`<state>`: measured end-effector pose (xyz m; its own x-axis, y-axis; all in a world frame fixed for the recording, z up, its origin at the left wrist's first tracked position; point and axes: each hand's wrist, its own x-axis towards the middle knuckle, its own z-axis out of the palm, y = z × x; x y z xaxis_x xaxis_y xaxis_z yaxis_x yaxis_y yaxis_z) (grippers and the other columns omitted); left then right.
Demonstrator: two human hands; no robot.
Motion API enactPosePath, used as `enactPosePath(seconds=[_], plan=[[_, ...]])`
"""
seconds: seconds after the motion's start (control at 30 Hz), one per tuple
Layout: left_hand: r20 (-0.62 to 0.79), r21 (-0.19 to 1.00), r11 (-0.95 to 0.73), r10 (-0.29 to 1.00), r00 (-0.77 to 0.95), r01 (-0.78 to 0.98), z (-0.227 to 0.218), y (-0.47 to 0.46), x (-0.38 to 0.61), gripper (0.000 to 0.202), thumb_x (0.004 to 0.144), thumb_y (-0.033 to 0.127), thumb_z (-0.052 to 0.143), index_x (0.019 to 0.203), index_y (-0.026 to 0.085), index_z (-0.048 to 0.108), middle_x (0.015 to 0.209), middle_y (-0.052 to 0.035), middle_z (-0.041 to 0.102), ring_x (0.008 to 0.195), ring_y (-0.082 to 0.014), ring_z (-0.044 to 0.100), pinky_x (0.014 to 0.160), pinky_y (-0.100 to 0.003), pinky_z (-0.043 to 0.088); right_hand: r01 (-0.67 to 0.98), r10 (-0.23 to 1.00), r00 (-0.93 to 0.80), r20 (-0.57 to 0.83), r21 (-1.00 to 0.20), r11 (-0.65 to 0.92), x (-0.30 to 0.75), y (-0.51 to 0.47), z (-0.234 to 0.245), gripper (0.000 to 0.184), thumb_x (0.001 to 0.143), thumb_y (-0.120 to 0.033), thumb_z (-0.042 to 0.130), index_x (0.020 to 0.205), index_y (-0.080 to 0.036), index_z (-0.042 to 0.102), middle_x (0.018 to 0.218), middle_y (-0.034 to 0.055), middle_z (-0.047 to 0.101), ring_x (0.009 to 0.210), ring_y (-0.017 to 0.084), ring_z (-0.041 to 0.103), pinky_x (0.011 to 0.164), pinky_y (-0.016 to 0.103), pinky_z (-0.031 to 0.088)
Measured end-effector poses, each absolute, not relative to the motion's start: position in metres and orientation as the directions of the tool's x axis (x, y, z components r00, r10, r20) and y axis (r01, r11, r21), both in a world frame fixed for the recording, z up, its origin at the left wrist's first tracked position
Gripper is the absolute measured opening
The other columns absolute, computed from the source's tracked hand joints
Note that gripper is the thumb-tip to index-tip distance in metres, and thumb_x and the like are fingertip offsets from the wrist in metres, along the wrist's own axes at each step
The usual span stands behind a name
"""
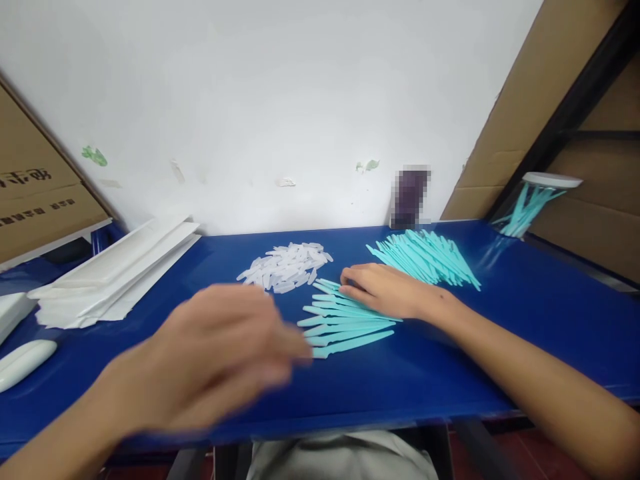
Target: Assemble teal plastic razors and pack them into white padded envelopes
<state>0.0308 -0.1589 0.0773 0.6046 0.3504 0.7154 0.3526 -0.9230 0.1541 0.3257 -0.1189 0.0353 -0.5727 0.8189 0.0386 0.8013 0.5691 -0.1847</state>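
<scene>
Slender turquoise eyebrow razors point(345, 327) lie fanned out on the blue table, their wider ends toward the left. My right hand point(383, 288) rests over the upper part of this fan, fingers curled down on the razors there. Left of the fan, my left hand point(225, 357) is smeared by motion, with its fingertips near the ends of the lowest razors. Whether it holds anything cannot be made out. Behind the hands is a heap of small whitish translucent caps point(287, 265). A larger heap of turquoise razors point(425, 257) lies beyond my right hand.
White paper-like sheets point(120, 273) are stacked at the left, near a white rounded object point(25, 363). A clear jar with a white lid point(553, 180) holds more turquoise sticks at the right. A dark pixelated object point(410, 199) leans on the wall. Cardboard point(40, 173) stands at the left.
</scene>
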Motion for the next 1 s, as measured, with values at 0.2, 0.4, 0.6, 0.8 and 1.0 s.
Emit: enactPosePath(seconds=[0.2, 0.4, 0.6, 0.8, 1.0], plan=[[0.545, 0.163, -0.875, 0.465, 0.698, 0.455, 0.071, -0.048, -0.003, 0.024, 0.096, 0.03, 0.053, 0.107, 0.027, 0.074, 0.099, -0.0045, 0.076, 0.086, -0.0192, 0.072, 0.074, -0.029, 0.057, 0.801, 0.828, -0.561, -0.013, -0.261, 0.538, 0.33, -0.121, 0.04, 0.05, 0.097, -0.061, 0.039, 0.11, -0.019, 0.064, 0.1, 0.0103, 0.069, 0.078, 0.022, 0.062, 0.062, 0.032, 0.041], [0.788, 0.079, -0.723, 0.467, 0.401, 0.686, 0.053, -0.01, -0.063, 0.016, 0.084, 0.036, 0.068, 0.095, 0.026, 0.073, 0.086, -0.0013, 0.073, 0.076, -0.0186, 0.066, 0.075, -0.032, 0.051, 0.839, 0.829, -0.534, -0.167, -0.232, 0.493, 0.333, -0.128, 0.045, 0.109, 0.071, -0.088, 0.052, 0.151, -0.013, 0.046, 0.15, 0.027, 0.045, 0.137, 0.045, 0.043, 0.096, 0.054, 0.046], [0.882, -0.024, -0.295, 0.444, 0.159, 0.955, 0.052, 0.017, -0.152, 0.034, 0.084, 0.048, 0.068, 0.103, 0.02, 0.071, 0.1, -0.0034, 0.065, 0.096, -0.0243, 0.051, 0.094, -0.048, 0.042, 0.85, 0.822, -0.525, -0.219, -0.19, 0.492, 0.329, -0.134, 0.045, 0.12, 0.067, -0.086, 0.059, 0.156, -0.008, 0.035, 0.157, 0.0303, 0.032, 0.144, 0.049, 0.031, 0.103, 0.062, 0.042], [0.868, 0.016, -0.282, 0.48, 0.126, 0.959, 0.024, 0.052, -0.239, 0.064, 0.053, 0.075, 0.08, 0.075, 0.017, 0.063, 0.08, -0.0034, 0.062, 0.111, -0.0349, 0.046, 0.103, -0.067, 0.019, 0.838, 0.814, -0.544, -0.203, -0.178, 0.515, 0.322, -0.136, 0.049, 0.092, 0.077, -0.07, 0.063, 0.147, -0.012, 0.047, 0.15, 0.0266, 0.045, 0.137, 0.046, 0.043, 0.097, 0.054, 0.048], [0.834, 0.026, -0.321, 0.529, 0.156, 0.947, 0.012, 0.063, -0.251, 0.064, 0.054, 0.078, 0.078, 0.068, 0.018, 0.06, 0.045, 0.0052, 0.031, 0.099, -0.0287, 0.052, 0.102, -0.061, 0.017, 0.779, 0.769, -0.624, -0.14, -0.185, 0.599, 0.311, -0.138, 0.05, 0.023, 0.08, -0.038, 0.062, 0.096, -0.022, 0.06, 0.097, 0.0058, 0.066, 0.077, 0.023, 0.064, 0.063, 0.035, 0.048]])
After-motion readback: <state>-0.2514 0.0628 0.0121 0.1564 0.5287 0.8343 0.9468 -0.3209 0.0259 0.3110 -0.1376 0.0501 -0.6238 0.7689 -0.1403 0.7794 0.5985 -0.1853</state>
